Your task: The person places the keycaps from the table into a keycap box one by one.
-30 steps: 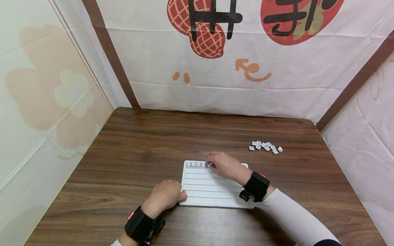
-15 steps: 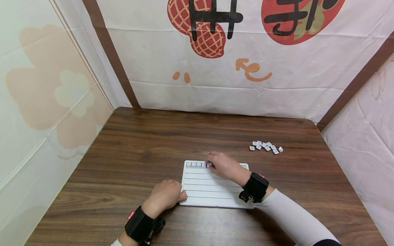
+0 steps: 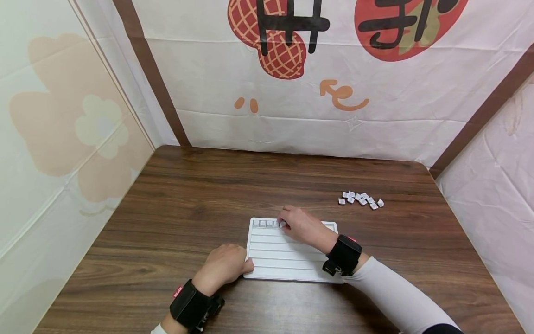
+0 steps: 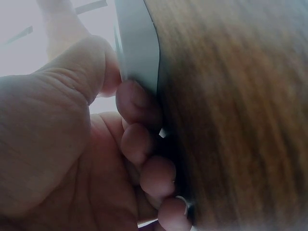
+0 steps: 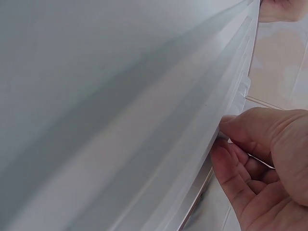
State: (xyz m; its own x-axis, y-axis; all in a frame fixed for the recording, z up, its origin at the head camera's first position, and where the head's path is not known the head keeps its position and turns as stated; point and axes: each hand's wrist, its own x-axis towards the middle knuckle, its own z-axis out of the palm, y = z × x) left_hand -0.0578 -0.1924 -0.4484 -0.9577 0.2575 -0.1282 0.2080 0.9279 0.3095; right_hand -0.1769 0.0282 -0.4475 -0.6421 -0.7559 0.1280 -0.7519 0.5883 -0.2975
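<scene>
In the head view, a white ridged board (image 3: 288,257) lies on the brown wooden table (image 3: 200,185). The left hand (image 3: 225,263) grips its near left edge; the right hand (image 3: 302,226), apart from the left, pinches a small white tile (image 3: 282,224) at the far row, beside a line of seated tiles (image 3: 266,223). Loose tiles (image 3: 362,200) lie beyond the board to the right, their markings too small to read. Black wristbands wrap both wrists; the left one's red tag (image 3: 178,291) carries illegible pale lettering. Bold black characters (image 3: 292,22) on the backdrop (image 3: 200,69) are cut off at the top.

The left wrist view shows thumb and curled fingers on the board's edge.

In the right wrist view, thumb and forefinger nearly meet at the board's far rim; what lies between is mostly hidden.
</scene>
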